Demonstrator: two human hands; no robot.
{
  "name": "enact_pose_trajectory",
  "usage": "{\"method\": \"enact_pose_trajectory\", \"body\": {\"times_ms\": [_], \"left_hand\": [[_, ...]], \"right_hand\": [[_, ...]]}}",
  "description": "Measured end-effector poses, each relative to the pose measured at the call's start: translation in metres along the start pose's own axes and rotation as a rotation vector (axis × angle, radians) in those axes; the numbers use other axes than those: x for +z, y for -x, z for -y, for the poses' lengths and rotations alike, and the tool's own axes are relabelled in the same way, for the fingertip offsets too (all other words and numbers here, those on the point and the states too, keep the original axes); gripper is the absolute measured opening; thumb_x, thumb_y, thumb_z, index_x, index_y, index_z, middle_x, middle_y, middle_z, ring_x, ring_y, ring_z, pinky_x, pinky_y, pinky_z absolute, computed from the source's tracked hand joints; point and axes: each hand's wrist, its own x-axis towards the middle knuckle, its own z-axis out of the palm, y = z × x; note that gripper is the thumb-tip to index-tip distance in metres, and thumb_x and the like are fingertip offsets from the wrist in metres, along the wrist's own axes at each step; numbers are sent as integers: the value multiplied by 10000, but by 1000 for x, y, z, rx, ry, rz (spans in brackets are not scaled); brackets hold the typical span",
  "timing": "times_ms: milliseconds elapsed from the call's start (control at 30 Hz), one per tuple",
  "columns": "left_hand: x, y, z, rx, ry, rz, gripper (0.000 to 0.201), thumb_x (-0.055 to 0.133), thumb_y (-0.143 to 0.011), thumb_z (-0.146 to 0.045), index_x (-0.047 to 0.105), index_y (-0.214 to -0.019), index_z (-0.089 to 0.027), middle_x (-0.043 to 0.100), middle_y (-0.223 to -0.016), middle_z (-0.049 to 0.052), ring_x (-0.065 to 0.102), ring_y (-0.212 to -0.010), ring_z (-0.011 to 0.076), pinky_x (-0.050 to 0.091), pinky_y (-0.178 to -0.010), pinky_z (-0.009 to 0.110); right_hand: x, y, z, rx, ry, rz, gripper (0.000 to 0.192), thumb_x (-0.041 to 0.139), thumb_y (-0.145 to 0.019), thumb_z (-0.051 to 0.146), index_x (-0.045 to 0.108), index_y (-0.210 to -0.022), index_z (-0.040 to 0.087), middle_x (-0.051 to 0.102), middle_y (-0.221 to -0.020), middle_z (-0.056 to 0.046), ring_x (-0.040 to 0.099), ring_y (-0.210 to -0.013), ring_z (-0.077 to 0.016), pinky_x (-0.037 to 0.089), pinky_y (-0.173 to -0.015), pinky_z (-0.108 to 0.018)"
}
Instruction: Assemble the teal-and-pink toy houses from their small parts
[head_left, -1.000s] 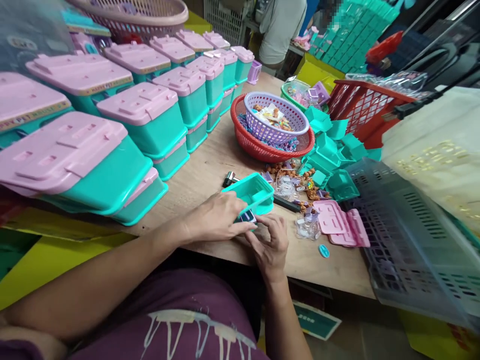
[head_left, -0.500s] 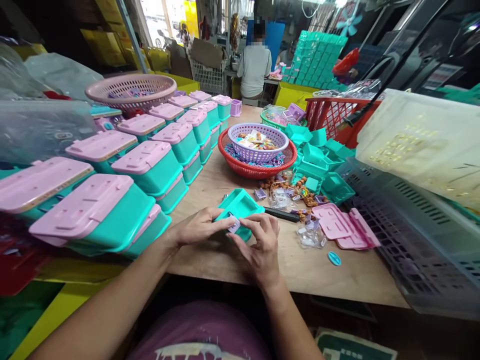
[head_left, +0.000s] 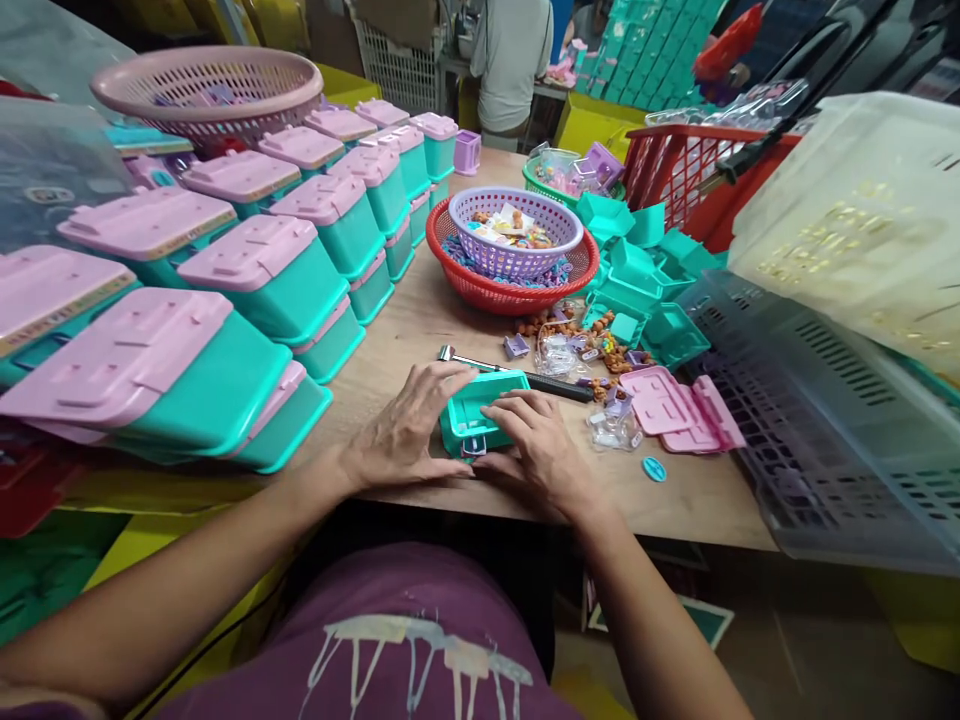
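Box is clasped between left grip and right grip, likely for steadiness. Hammer lies just beyond.

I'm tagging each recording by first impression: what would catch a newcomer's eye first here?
The stacked, pink-lidded teal plastic boxes along the left of the pale wooden table would likely strike first. Next might come the round lilac plastic basket sitting inside a wider red plastic basket mid-table. Near the table's front edge, the person's bare left hand and right hand flank an open rectangular teal plastic box.
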Motion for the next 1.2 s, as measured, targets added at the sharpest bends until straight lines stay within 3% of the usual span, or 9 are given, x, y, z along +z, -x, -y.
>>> {"method": "enact_pose_trajectory", "body": {"times_ms": [100, 233, 700, 800, 1000, 1200], "left_hand": [[14, 11, 3, -145, 69, -27, 1157, 780, -704, -526, 70, -1542, -162, 351, -1506, 222, 348, -1409, 357, 365, -1132, 533], [27, 12, 1, -192, 128, -65, 1046, 752, -765, -447, 103, -1542, -184, 370, -1510, 194, 354, -1415, 338, 363, -1149, 513], [31, 8, -13, -309, 169, -99, 899, 671, -840, -395, 139, -1525, -161, 378, -1476, 194, 367, -1391, 320, 370, -1152, 475], [30, 9, -10, -301, 156, -97, 894, 668, -843, -415, 154, -1524, -149, 374, -1482, 200, 353, -1404, 324, 358, -1159, 483], [24, 13, 6, -159, 124, -13, 1036, 724, -793, -463, 81, -1545, -160, 323, -1546, 194, 320, -1437, 329, 330, -1174, 505], [27, 14, 6, -145, 109, -71, 968, 699, -815, -446, 138, -1538, -132, 359, -1523, 205, 353, -1423, 325, 352, -1164, 483]], "right_hand": [[-5, -3, -2, -33, -69, 20, 459, 657, -873, 422, 564, -1255, 185, 660, -1178, -111, 542, -1138, -265, 453, -999, -480], [-10, -7, -3, -50, -120, 55, 414, 624, -901, 377, 565, -1261, 181, 652, -1154, -124, 554, -1102, -262, 486, -979, -497], [-12, -11, -7, -58, -160, 128, 334, 584, -929, 347, 587, -1208, 163, 645, -1110, -118, 549, -1038, -244, 502, -937, -469], [-12, -12, -9, -63, -173, 122, 327, 569, -937, 361, 592, -1204, 175, 645, -1105, -114, 547, -1027, -241, 504, -928, -474], [-13, -12, -13, -126, -197, 128, 421, 573, -933, 389, 549, -1272, 140, 636, -1145, -127, 523, -1079, -241, 489, -962, -460], [-9, -12, -13, -149, -146, 91, 378, 558, -939, 389, 575, -1206, 122, 642, -1051, -131, 514, -981, -245, 502, -894, -462]]}}
